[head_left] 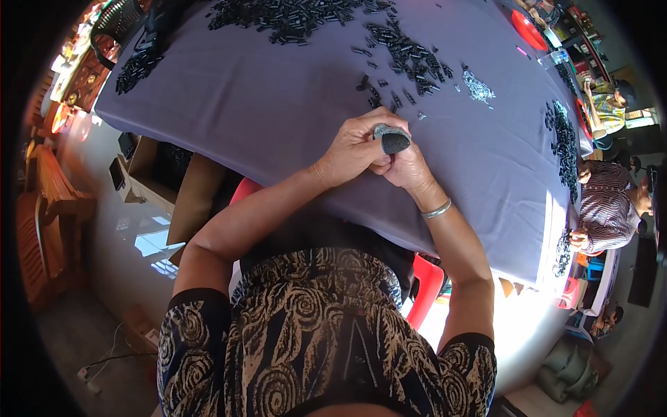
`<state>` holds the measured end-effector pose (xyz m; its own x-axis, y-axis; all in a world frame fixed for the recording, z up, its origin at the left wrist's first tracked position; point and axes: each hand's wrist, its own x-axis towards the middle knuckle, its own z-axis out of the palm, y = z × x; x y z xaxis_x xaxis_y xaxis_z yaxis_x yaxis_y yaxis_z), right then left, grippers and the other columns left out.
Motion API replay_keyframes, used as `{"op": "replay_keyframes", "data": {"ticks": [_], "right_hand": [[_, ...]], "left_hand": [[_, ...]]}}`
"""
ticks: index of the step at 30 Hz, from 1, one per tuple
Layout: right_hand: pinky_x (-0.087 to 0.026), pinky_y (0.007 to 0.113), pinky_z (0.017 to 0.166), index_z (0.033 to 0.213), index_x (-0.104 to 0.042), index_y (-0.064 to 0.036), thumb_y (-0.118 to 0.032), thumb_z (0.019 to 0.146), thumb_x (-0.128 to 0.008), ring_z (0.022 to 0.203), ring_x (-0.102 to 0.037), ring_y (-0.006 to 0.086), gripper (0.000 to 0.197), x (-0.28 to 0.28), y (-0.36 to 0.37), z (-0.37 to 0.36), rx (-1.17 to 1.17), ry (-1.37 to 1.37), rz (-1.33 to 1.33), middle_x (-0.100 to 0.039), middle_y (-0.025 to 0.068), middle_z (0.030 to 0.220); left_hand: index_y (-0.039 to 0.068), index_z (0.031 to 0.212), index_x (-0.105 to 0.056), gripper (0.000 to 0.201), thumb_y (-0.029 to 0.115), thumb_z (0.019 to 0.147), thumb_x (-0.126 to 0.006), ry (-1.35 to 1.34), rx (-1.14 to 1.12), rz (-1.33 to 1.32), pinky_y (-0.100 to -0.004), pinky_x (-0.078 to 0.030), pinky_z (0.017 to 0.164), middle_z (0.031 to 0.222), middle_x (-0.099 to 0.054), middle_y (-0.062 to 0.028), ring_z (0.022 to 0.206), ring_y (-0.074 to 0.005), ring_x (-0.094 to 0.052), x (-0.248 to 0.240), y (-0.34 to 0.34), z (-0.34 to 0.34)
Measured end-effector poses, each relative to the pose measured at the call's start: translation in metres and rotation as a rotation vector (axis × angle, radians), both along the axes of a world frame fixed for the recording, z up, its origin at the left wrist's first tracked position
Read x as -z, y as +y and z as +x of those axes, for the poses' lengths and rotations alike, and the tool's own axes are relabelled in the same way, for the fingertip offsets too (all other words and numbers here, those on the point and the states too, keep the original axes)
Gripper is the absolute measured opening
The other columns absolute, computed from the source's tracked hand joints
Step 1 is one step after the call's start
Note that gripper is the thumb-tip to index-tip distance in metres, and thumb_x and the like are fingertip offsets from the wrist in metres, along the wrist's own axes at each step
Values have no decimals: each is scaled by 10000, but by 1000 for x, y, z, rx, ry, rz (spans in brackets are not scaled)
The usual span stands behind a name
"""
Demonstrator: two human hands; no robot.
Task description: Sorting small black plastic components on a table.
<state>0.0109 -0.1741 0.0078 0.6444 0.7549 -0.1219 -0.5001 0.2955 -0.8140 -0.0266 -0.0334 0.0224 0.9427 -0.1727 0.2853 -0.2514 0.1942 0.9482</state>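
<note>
Above the near part of the cloth-covered table [278,118], my two hands are pressed together. My left hand [349,147] is closed, and a dark grey and black finger cover [395,143] shows at its thumb. My right hand [408,167] is closed against it from the right, with a silver bangle [437,209] on the wrist. Anything between the fingers is hidden. Just beyond them lie a few loose small black pieces [375,90], and farther off a spread of similar black parts [410,59]. A little heap of small clear pieces [478,87] sits to the right.
A large black pile [292,19] covers the far side, with another pile [139,69] at the left corner. An open cardboard box [191,201] stands below the left edge. Co-workers [608,208] sit along the right side by more black parts [564,153]. A red chair [425,288] is beside me.
</note>
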Motion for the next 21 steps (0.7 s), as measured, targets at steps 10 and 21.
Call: {"op": "replay_keyframes", "data": {"ticks": [10, 21], "right_hand": [[-252, 190, 432, 814, -510, -131, -429, 861, -575, 506, -348, 41, 309, 0, 6, -1, 93, 30, -3, -401, -67, 646], [-197, 189, 402, 765, -471, -87, -533, 895, -501, 487, -296, 47, 466, -12, -9, 13, 107, -57, -212, -386, -19, 615]], "left_hand": [[6, 1044, -638, 202, -3, 848, -590, -6, 2, -59, -260, -444, 904, 1021, -600, -65, 990, -141, -576, 5, 2, 4], [-4, 1032, -634, 305, -139, 771, -550, -298, -160, 143, -188, -455, 752, 1043, -535, -40, 864, -84, -540, 7, 21, 19]]}}
